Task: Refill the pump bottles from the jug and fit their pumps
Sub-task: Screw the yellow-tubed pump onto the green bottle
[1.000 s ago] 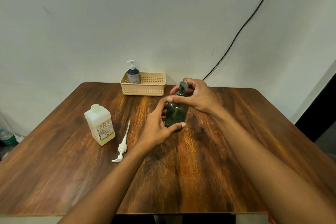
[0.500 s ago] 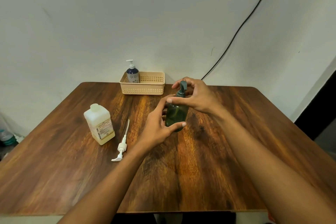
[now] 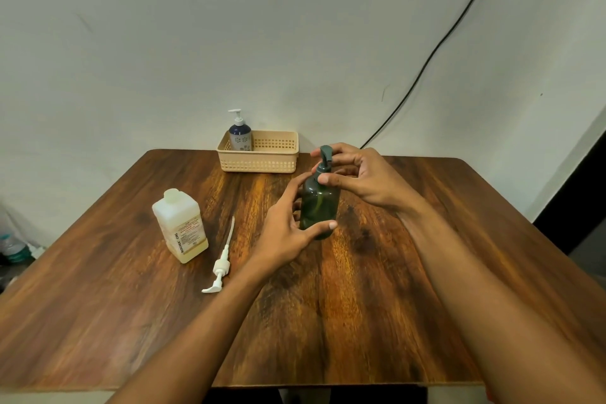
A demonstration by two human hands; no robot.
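Note:
A dark green pump bottle [image 3: 319,207] stands upright near the middle of the wooden table [image 3: 360,305]. My left hand [image 3: 288,233] wraps its body from the left. My right hand [image 3: 357,177] grips the collar of its dark green pump [image 3: 325,157] with thumb and fingers. A white plastic jug [image 3: 180,226] with a label stands uncapped at the left. A loose white pump [image 3: 221,264] with its long tube lies flat between the jug and my left arm.
A beige perforated basket [image 3: 275,154] sits at the table's far edge and holds a blue bottle with a white pump [image 3: 240,134]. A black cable [image 3: 426,59] runs down the wall behind. More bottles sit on the floor at far left [image 3: 13,246].
The green pump's head has turned between my right fingers and stands a little higher above them. The bottle and my left hand have stayed in place.

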